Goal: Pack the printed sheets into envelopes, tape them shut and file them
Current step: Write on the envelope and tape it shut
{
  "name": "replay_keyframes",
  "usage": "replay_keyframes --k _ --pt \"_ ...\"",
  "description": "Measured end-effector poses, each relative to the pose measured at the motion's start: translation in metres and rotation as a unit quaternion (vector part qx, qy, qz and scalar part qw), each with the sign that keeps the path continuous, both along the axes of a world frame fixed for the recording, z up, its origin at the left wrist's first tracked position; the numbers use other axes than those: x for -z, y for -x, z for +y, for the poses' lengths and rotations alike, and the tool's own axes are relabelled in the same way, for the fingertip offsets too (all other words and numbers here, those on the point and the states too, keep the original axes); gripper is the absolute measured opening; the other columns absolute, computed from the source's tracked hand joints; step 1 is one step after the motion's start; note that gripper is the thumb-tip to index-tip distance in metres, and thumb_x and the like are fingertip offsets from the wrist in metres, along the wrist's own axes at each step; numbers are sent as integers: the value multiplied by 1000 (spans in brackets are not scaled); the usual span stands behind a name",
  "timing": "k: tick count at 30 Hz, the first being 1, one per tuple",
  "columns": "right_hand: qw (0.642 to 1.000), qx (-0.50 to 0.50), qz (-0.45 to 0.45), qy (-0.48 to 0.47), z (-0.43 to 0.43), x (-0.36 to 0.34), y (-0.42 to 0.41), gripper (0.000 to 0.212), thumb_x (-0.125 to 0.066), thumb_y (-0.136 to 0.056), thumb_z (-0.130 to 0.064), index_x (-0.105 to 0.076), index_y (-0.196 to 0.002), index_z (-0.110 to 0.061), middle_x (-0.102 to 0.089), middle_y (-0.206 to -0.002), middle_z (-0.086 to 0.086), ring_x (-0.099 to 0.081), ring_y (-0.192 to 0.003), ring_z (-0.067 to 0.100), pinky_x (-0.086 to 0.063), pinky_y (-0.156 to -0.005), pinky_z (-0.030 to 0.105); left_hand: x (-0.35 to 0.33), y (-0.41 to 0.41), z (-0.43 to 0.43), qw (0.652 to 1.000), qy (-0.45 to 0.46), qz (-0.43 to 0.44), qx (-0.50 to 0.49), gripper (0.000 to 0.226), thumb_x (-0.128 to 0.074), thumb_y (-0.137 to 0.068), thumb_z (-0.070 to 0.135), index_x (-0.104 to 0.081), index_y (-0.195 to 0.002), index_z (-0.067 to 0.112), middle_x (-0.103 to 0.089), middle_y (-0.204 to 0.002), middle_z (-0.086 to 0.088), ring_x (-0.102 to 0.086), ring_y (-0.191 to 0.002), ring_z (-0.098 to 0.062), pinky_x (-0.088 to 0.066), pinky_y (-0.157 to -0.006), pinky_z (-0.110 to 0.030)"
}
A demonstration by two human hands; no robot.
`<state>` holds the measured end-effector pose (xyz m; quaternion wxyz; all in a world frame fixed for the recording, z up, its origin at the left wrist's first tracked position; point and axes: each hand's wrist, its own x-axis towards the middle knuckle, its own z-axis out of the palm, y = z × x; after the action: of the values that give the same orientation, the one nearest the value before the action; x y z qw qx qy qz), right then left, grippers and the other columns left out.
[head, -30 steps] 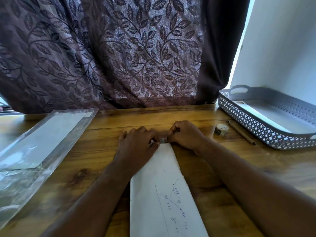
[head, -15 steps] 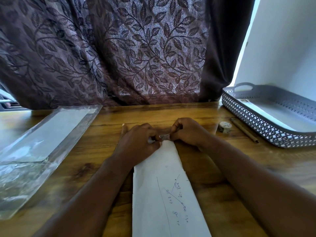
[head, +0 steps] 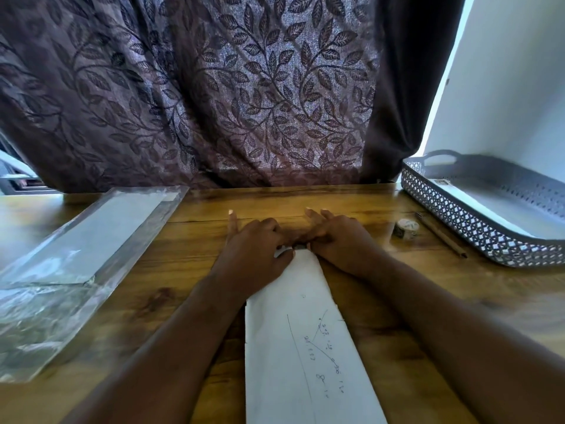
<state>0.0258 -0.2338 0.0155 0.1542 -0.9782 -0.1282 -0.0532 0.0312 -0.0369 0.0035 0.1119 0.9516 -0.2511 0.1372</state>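
A long white envelope (head: 299,347) with pen scribbles lies lengthwise on the wooden table (head: 189,270), running from the near edge toward the middle. Both hands meet at its far end. My left hand (head: 253,249) lies flat there, fingers stretched forward onto the wood and thumb on the paper. My right hand (head: 339,240) presses down beside it, fingers also straightened. A small dark bit of tape (head: 301,246) shows between the two thumbs at the envelope's tip. The rest of the flap is hidden under my hands.
A small tape roll (head: 405,229) and a pencil (head: 440,234) lie to the right of my hands. A grey lattice tray (head: 477,231) holding a white sheet stands at the right. A clear plastic sleeve (head: 76,255) of papers lies at the left. A leaf-patterned curtain (head: 214,87) hangs behind the table.
Both hands were curled and pinching at the envelope's tip; their fingers have now straightened and spread forward, flat over the end.
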Motion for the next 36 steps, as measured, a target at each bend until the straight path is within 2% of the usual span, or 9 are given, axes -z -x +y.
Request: replay_keyframes --k 8,12,16,20,23,26,30,33,36 --pt "997 36 -19 -68 -9 -2 10 24 -69 -91 -23 -78 -113 -26 -47 -155 -5 -49 -138 21 -38 -104 23 0 5 -4 999 30 17 -14 26 -54 -96 43 -70 -111 29 -57 -107 11 -55 -107 -15 -24 -113 -68" --pt "999 -14 -19 22 -9 1 10 29 -61 -94 -33 -74 -120 -29 -32 -163 -10 -28 -152 20 -35 -114 34 0 9 -5 999 36 13 -16 28 -53 -95 41 -64 -120 36 -56 -105 13 -54 -108 -15 -27 -111 -69" --pt "995 -61 -52 59 -11 2 20 49 -45 -95 -44 -73 -122 -15 -22 -166 -9 -2 -157 17 -25 -121 41 0 13 -6 999 -32 -25 -27 33 -46 -98 43 -58 -129 41 -60 -114 11 -57 -109 -15 -27 -108 -72" --pt "991 -77 -74 81 -11 2 26 58 -41 -96 -45 -60 -139 -11 -22 -167 -2 -4 -157 17 -27 -122 41 0 18 -8 997 -62 -28 -41 34 -41 -100 44 -56 -131 39 -59 -120 9 -58 -110 -19 -28 -108 -72" --pt "987 -89 -91 103 -12 5 26 70 -25 -85 -54 -75 -116 -14 -24 -166 -7 -8 -157 16 -34 -117 39 -4 22 -6 996 -77 -20 -33 34 -40 -101 42 -54 -132 38 -57 -125 7 -58 -114 -22 -28 -110 -70" --pt "987 -95 -84 100 -13 6 29 53 -37 -89 -48 -79 -102 -18 -31 -164 -5 -17 -155 19 -43 -111 43 -4 27 -3 996 -80 -12 -23 31 -43 -101 41 -54 -129 36 -56 -126 5 -58 -116 -23 -25 -111 -72" --pt "996 -55 -72 20 -16 3 36 28 -55 -98 -37 -77 -109 -23 -30 -163 -12 -18 -154 11 -41 -113 43 -5 33 0 998 -51 21 1 22 -46 -99 40 -59 -117 36 -57 -125 2 -58 -114 -24 -37 -106 -66" --pt "988 12 -78 -133 -17 -2 47 36 -50 -104 -32 -61 -138 -28 -37 -160 -11 -30 -150 10 -32 -119 34 -12 39 5 999 -11 51 6 30 -53 -97 42 -49 -126 36 -54 -136 5 -54 -125 -22 -27 -114 -64" --pt "979 56 -53 -189 -16 -7 66 42 -52 -104 -33 -52 -146 -30 -56 -147 -4 -55 -130 14 -45 -97 22 -21 42 20 995 92 27 -38 36 -57 -97 38 -46 -130 27 -57 -135 1 -56 -121 -23 -42 -107 -53"
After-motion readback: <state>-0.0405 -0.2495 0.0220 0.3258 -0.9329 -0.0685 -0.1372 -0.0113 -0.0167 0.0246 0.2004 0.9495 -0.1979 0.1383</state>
